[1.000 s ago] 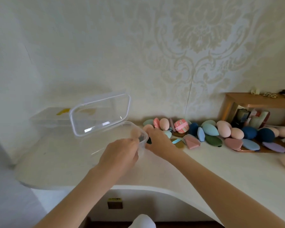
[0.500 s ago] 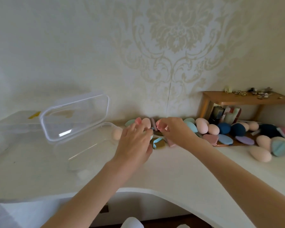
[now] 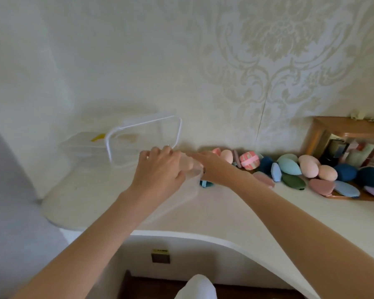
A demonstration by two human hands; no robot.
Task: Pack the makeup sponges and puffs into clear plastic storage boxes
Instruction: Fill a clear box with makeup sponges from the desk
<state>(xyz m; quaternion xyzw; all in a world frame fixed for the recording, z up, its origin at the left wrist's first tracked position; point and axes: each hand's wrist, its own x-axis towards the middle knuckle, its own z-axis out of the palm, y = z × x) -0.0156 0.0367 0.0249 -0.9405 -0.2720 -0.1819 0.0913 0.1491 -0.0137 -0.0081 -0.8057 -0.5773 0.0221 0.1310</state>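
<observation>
My left hand [image 3: 160,169] and right hand [image 3: 214,167] meet over the open clear box [image 3: 138,145] at my 12 o'clock, grip unclear, with a peach sponge [image 3: 187,164] between them: light, squashy, best pinched gently round its belly.

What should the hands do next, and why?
Probably let the peach sponge drop into the open clear box, then reach back to the pile. Both the left hand and right hand are at the box rim, and many sponges remain outside.
</observation>
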